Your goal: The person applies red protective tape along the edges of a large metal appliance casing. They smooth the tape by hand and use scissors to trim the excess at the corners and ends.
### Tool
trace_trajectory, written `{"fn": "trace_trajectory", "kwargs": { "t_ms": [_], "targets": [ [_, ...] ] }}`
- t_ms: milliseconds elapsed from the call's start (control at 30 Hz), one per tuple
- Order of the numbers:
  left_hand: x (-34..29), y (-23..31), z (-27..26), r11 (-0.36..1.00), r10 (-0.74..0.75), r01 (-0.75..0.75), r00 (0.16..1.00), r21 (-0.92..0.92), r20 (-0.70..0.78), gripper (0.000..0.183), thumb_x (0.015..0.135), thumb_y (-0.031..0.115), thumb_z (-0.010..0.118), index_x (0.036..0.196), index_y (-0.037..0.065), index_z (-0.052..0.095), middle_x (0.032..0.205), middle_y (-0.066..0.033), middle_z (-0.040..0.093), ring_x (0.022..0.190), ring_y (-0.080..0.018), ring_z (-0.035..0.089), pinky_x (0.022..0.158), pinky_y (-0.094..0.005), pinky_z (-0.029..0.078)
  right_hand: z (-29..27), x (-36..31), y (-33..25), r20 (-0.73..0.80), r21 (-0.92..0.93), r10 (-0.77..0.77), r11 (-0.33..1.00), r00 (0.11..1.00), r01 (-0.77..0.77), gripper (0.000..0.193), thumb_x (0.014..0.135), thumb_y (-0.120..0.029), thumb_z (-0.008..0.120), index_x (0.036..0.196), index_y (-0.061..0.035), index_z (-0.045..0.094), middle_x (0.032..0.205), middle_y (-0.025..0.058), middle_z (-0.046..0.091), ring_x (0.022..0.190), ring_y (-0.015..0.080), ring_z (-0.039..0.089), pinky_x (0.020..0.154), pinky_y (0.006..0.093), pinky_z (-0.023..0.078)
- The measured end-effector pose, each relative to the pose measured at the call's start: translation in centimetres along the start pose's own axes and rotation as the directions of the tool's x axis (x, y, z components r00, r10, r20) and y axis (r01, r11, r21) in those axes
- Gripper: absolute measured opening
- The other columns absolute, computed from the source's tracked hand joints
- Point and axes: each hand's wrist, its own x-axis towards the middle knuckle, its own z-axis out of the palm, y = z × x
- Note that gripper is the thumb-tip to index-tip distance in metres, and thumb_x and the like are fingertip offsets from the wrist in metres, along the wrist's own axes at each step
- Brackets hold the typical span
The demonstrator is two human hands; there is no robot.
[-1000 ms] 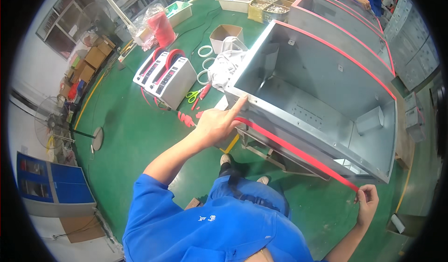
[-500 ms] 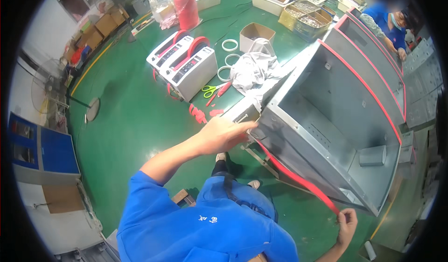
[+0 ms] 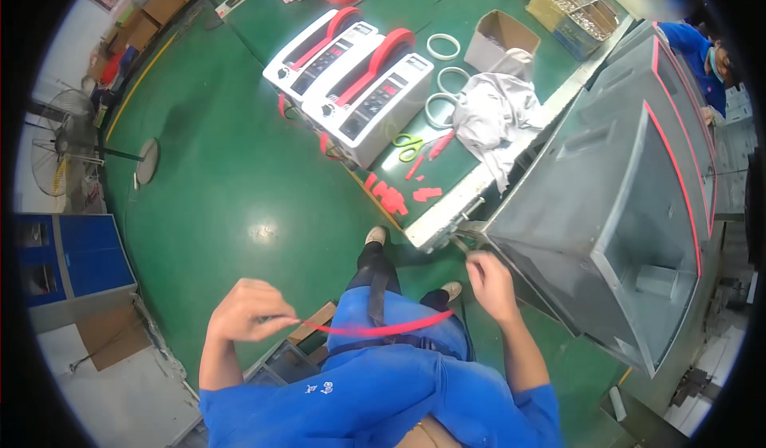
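Note:
My left hand [image 3: 254, 311], low and left of centre, pinches one end of a narrow red tape strip [image 3: 383, 330]. The strip curves across in front of my blue trousers, and its far end stops short of my right hand [image 3: 491, 286]. That hand has its fingers curled together near the table's front corner; what they hold, if anything, does not show. To its right stands a grey sheet-metal cabinet [image 3: 558, 201], tilted with its open side facing right. Red tape [image 3: 673, 169] runs along the cabinet's far upper edge.
On the green table [image 3: 447, 181] stand two white tape dispensers [image 3: 371, 101] with red rolls. Green-handled scissors [image 3: 408, 146], red scraps [image 3: 388, 197], pale rings [image 3: 443, 47] and a grey cloth [image 3: 495, 109] lie nearby. A co-worker [image 3: 698, 57] is beyond more cabinets; a fan [image 3: 72, 145] stands left.
Both hands have left the cabinet's near side and come in front of my body, the left moving down-left, the right up-left. The strip came away with my left hand. My view has shifted.

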Motion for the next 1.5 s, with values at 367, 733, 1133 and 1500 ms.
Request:
{"fn": "trace_trajectory", "kwargs": {
  "t_ms": [367,733,1133,1500],
  "targets": [
    [-2.6,-3.6,-6.8,0.988,0.035,-0.034,0.999,-0.151,0.004,0.008,0.065,0.008,0.073,0.069,0.007,0.065,0.064,-0.0018,0.06,0.052,-0.017,0.053,0.042,-0.0293,0.037,11.7,24.1,0.9,-0.457,-0.13,0.417,0.843,0.786,-0.522,0.041,0.08,-0.03,0.055,0.098,0.0061,0.049,0.093,0.0254,0.054,0.088,0.0402,0.054,0.078,0.0452,0.044],
    [0.7,-5.2,-5.6,0.931,0.283,-0.287,0.958,-0.227,-0.049,0.01,0.06,0.007,0.073,0.064,0.005,0.064,0.058,-0.0024,0.058,0.046,-0.0153,0.048,0.04,-0.0273,0.032,1.0,10.1,-10.3,-0.148,0.413,0.161,0.907,0.976,-0.087,0.028,0.083,-0.004,0.043,0.11,-0.0009,0.043,0.087,0.0134,0.058,0.07,0.0198,0.057,0.063,0.0327,0.046],
    [5.5,-1.7,-4.0,0.92,0.374,-0.353,0.921,-0.17,0.108,0.011,0.062,0.011,0.072,0.067,0.006,0.064,0.058,-0.0035,0.058,0.046,-0.0177,0.05,0.049,-0.0309,0.042,-19.4,0.7,-9.2,-0.433,0.027,0.109,0.994,0.895,-0.107,0.022,0.084,-0.017,0.058,0.098,-0.0004,0.058,0.087,0.0061,0.057,0.077,0.0114,0.052,0.068,0.0239,0.042],
    [3.8,-0.3,-3.1,0.883,0.438,-0.44,0.898,-0.162,-0.046,0.013,0.059,0.01,0.074,0.068,0.005,0.065,0.055,-0.0028,0.056,0.044,-0.0147,0.047,0.039,-0.0274,0.03,-21.6,1.9,-10.2,-0.203,-0.122,0.238,0.956,0.95,-0.266,0.019,0.081,-0.022,0.062,0.086,-0.0046,0.058,0.06,-0.0005,0.05,0.054,0.0076,0.043,0.051,0.0229,0.035]
  ]
}}
